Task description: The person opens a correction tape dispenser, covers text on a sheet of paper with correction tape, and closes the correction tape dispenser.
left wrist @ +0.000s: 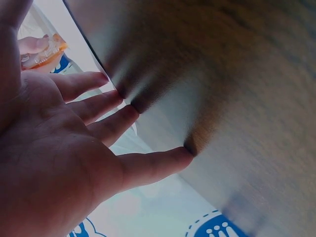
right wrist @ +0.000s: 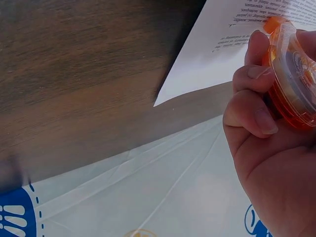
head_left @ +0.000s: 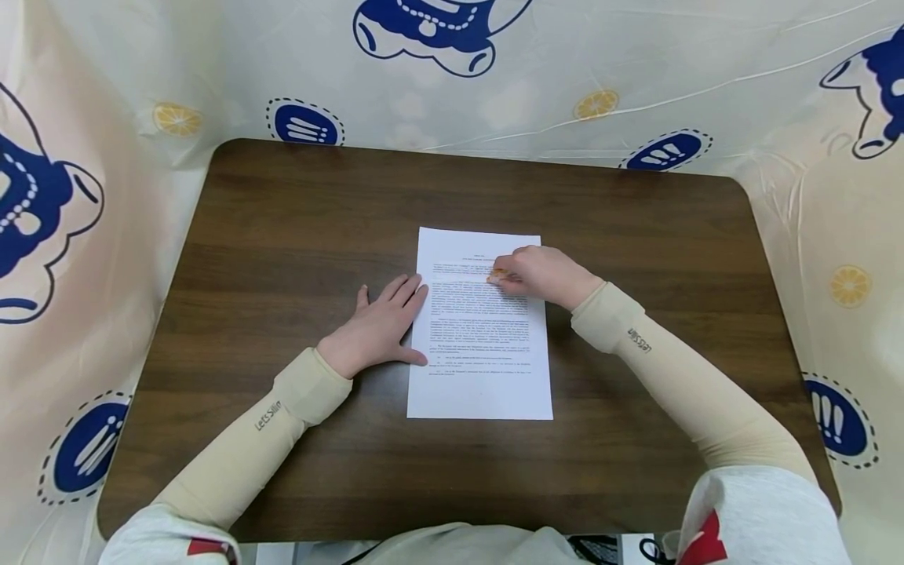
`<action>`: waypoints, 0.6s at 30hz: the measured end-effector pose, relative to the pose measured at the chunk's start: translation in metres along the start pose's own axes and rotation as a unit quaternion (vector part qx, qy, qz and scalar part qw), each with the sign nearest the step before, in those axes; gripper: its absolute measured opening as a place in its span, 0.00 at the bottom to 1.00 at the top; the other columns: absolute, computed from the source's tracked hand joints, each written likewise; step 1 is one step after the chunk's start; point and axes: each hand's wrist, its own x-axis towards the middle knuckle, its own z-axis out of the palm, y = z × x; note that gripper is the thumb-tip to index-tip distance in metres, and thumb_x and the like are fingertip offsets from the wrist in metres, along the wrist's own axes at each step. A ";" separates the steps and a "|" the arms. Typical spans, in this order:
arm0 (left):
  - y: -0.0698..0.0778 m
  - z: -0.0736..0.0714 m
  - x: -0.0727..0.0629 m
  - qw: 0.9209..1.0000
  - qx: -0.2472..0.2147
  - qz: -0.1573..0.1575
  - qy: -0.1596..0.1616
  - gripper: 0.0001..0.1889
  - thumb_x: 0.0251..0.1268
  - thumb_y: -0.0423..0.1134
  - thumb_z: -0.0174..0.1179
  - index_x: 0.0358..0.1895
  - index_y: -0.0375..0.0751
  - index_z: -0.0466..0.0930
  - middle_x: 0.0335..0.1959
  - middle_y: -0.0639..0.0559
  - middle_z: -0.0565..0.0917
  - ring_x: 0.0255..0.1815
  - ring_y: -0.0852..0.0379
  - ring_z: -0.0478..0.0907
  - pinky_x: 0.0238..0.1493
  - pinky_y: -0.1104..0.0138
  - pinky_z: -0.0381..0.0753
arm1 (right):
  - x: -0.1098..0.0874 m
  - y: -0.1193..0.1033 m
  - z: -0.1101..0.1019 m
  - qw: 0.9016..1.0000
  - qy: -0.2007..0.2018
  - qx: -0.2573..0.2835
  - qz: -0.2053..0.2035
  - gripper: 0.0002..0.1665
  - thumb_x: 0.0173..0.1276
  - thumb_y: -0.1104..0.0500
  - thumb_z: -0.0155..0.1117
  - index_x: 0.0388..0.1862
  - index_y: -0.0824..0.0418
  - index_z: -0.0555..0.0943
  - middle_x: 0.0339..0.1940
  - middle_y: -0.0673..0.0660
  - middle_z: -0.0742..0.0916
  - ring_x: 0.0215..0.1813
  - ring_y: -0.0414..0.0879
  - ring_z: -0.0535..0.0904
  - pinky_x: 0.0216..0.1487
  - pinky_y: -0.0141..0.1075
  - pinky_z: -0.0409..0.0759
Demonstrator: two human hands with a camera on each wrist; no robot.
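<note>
A printed sheet of paper (head_left: 480,396) lies on the brown table, its text in several paragraphs. My right hand (head_left: 547,275) grips an orange and clear correction tape (right wrist: 291,74) over the upper right lines of print. In the right wrist view the fingers curl round its casing, and its orange tip is close to the paper. My left hand (head_left: 381,326) lies spread at the sheet's left edge, fingers straight. Some of its fingertips and the thumb overlap that edge, and the left wrist view shows the fingertips (left wrist: 185,150) touching the table.
The dark wood table (head_left: 297,204) has rounded corners and extends around the sheet. A pale curtain (head_left: 494,118) with blue cartoon figures and orange slices hangs along its back and sides. At the near edge are the person's clothing and a dark cord (head_left: 653,549).
</note>
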 end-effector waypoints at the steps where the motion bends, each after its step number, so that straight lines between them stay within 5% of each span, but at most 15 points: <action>1: 0.000 0.000 0.000 1.000 0.000 0.000 0.000 0.62 0.54 0.61 0.78 0.84 0.35 0.50 0.86 0.38 0.48 0.85 0.36 0.43 0.69 0.22 0.44 | -0.001 0.000 0.000 1.000 0.000 0.001 0.002 0.07 0.74 0.60 0.67 0.47 0.58 0.86 0.31 0.53 0.85 0.30 0.46 0.75 0.34 0.37 0.73; 18: -0.001 0.001 0.003 1.000 0.004 -0.003 -0.007 0.63 0.54 0.62 0.78 0.84 0.37 0.49 0.86 0.40 0.46 0.86 0.36 0.42 0.69 0.22 0.44 | -0.006 0.002 -0.007 0.999 -0.027 0.008 0.024 0.12 0.74 0.58 0.67 0.54 0.57 0.87 0.39 0.55 0.88 0.34 0.49 0.78 0.37 0.39 0.76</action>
